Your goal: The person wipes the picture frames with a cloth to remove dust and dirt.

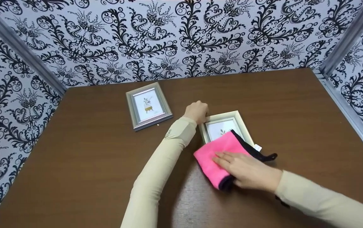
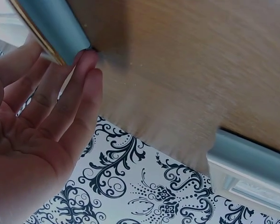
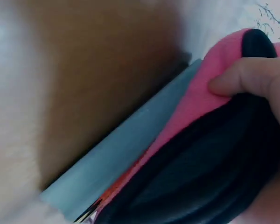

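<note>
A cream picture frame lies on the table, its lower part covered by a pink cloth with black edging. My left hand grips this frame at its far left corner. In the left wrist view, the fingers of the left hand bend against the corner of the frame. My right hand holds the cloth down over the near part of the frame. In the right wrist view, a digit lies on the pink side of the cloth, beside the frame's edge.
A second, silver-toned picture frame with a plant print lies to the left, farther back on the brown table. Patterned black-and-white panels with metal posts enclose the table at the back and sides. A white tag sticks out beside the cloth.
</note>
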